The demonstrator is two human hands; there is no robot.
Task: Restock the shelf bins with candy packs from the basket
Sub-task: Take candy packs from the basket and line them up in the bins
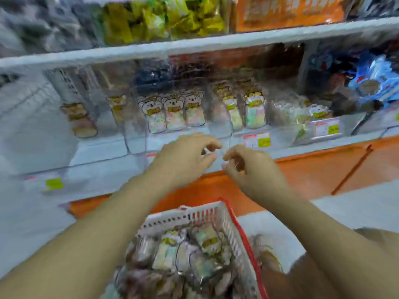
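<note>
A white basket with a red rim (218,214) sits low in front of me, heaped with candy packs (183,253) showing a koala face. On the shelf, clear plastic bins (218,130) hold the same koala packs (172,113) standing upright. My left hand (183,160) and my right hand (252,167) hover side by side just below the front lip of the middle bin, fingers curled and apart. Nothing shows in either hand. The picture is blurred.
A bin at the left (79,119) holds brown packs. Blue packs (375,83) fill the bin at the right, yellow packs (164,18) the shelf above. Price tags (257,141) hang on the shelf edge. An orange base (313,171) runs below.
</note>
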